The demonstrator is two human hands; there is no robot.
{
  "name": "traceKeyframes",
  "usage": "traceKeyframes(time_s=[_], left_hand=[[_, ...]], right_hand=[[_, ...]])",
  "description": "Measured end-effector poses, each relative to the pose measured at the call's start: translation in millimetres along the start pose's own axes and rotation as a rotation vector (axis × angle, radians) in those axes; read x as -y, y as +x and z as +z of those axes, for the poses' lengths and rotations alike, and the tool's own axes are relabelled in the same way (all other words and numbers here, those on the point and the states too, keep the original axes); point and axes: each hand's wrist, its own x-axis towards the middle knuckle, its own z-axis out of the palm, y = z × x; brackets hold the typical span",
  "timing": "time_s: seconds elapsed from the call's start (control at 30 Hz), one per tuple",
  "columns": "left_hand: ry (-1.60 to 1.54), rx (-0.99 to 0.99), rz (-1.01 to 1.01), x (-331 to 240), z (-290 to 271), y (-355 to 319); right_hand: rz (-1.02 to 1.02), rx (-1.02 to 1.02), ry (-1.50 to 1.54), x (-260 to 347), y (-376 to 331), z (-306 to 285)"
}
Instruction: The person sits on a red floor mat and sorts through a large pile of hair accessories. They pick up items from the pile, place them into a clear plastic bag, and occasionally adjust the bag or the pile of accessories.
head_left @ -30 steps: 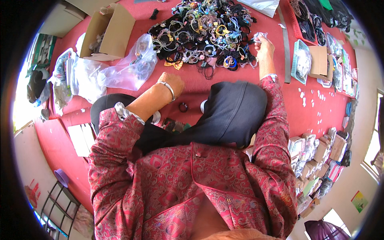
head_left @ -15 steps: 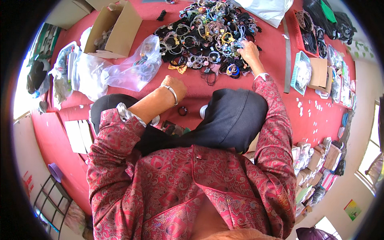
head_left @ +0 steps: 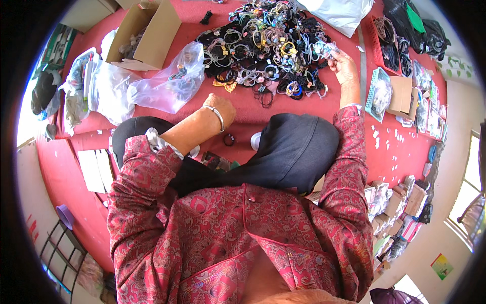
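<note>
A large heap of hair ties (head_left: 268, 43), mostly black and grey with small coloured charms, lies on the red cloth in front of me. At the heap's right edge, my right hand (head_left: 344, 70) pinches a pale bluish hair tie (head_left: 324, 49) between its fingertips. My left hand (head_left: 223, 108), with a silver bangle at its wrist, is curled into a fist just short of the heap's near edge. Whatever its fingers hold, if anything, is hidden from view. A yellow bow hair tie (head_left: 225, 84) lies between the heap and my left hand.
To the left are a clear plastic bag (head_left: 174, 86) and an open cardboard box (head_left: 147, 38). A red basket (head_left: 379, 48), a light-blue basket (head_left: 373, 96) and a small cardboard box (head_left: 401, 93) stand at the right. A dark ring-shaped band (head_left: 229, 140) lies between my legs.
My right hand has moved rightward from the heap, lifting the pale bluish hair tie to its edge. My left hand stays closed in nearly the same place.
</note>
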Motion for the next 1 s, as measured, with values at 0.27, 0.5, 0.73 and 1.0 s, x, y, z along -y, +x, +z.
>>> traceKeyframes(time_s=[0.27,0.5,0.73,1.0], left_hand=[[-0.344,-0.474,-0.058,4,-32,-7],[-1.780,-0.582,0.100,37,-54,-3],[-2.651,-0.523,0.895,48,-75,-35],[-2.809,-0.703,0.713,62,-59,-49]], right_hand=[[0.014,0.159,-0.126,33,-2,57],[0.047,0.405,0.045,84,-34,168],[0.106,0.501,-0.010,77,-62,245],[-0.446,0.306,-0.718,43,-72,301]])
